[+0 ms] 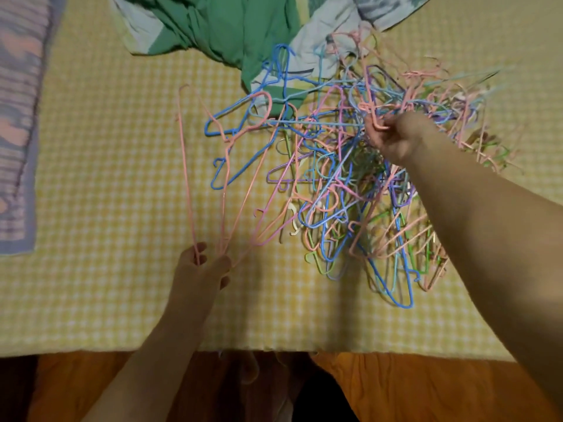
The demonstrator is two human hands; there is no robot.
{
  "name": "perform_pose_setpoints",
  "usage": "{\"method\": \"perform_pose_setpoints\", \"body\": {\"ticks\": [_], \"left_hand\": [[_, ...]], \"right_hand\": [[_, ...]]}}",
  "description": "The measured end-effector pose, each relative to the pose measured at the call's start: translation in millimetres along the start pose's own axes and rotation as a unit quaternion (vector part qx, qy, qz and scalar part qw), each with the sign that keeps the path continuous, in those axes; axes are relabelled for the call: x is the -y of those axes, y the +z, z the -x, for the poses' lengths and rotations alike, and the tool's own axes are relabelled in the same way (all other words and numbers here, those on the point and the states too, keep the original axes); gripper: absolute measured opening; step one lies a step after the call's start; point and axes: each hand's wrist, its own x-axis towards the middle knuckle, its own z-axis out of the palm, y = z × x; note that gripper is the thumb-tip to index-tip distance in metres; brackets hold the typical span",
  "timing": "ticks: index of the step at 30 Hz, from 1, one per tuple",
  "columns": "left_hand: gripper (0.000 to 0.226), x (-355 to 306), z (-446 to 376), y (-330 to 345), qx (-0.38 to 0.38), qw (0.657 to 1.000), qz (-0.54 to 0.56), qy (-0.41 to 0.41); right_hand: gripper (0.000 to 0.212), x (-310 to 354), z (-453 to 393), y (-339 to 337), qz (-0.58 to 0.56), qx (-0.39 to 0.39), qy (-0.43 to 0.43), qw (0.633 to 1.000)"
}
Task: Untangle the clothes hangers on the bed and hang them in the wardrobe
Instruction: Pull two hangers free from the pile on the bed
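Note:
A tangled heap of thin wire hangers (pixel 350 190) in pink, blue, purple and green lies on the yellow checked bed cover (pixel 106 184), right of the middle. My left hand (pixel 199 269) is closed on a fan of pink hangers (pixel 225 190) that rise from it toward the heap. My right hand (pixel 393 137) reaches over the heap and pinches a pink hanger (pixel 379 124) at the heap's upper part, lifting a blurred cluster of hangers behind it. The wardrobe is not in view.
Crumpled green and pale blue bedding (pixel 231 28) lies at the top, partly under the hangers. A striped purple and pink blanket (pixel 18 123) lies along the left edge. The bed's near edge (pixel 274 350) runs across the bottom, with orange fabric (pixel 411 388) below.

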Motion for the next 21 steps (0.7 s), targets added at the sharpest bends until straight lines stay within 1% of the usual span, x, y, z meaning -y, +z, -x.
{"method": "perform_pose_setpoints", "body": {"ticks": [2, 4, 5, 9, 11, 12, 14, 16, 18, 19, 21], "left_hand": [[0.068, -9, 8, 2, 0.002, 1.0, 0.01, 0.001], [0.075, -22, 22, 3, 0.007, 1.0, 0.021, 0.003], [0.077, -33, 34, 5, 0.008, 1.0, 0.024, 0.002], [0.082, -67, 74, 7, 0.025, 0.999, 0.02, -0.007], [0.081, -87, 104, 5, 0.021, 1.0, 0.005, -0.007], [0.077, -96, 117, 2, 0.014, 1.0, 0.001, -0.007], [0.062, -111, 133, -1, 0.005, 1.0, -0.01, -0.008], [0.045, -122, 143, -2, 0.018, 1.0, -0.015, -0.01], [0.016, -136, 160, -3, 0.036, 0.999, -0.009, 0.013], [0.006, -142, 167, -3, 0.047, 0.999, -0.002, 0.026], [0.013, -153, 178, 0, 0.071, 0.996, 0.018, 0.043]], "right_hand": [[0.018, 0, 19, -2, -0.035, 0.025, -0.004, 0.999], [0.018, 0, 48, -9, -0.063, 0.054, 0.011, 0.997], [0.019, 3, 70, -17, -0.058, 0.071, 0.018, 0.996], [0.022, -18, 156, -51, 0.054, 0.105, 0.013, 0.993], [0.024, -25, 208, -70, 0.043, 0.139, 0.032, 0.989], [0.024, -27, 230, -78, 0.033, 0.149, 0.041, 0.987], [0.027, -30, 269, -89, 0.023, 0.158, 0.046, 0.986], [0.033, -35, 301, -94, 0.009, 0.177, 0.046, 0.983], [0.042, -35, 331, -96, -0.017, 0.203, 0.042, 0.978], [0.046, -34, 340, -96, -0.038, 0.216, 0.042, 0.975], [0.048, -30, 352, -93, -0.081, 0.233, 0.049, 0.968]]}}
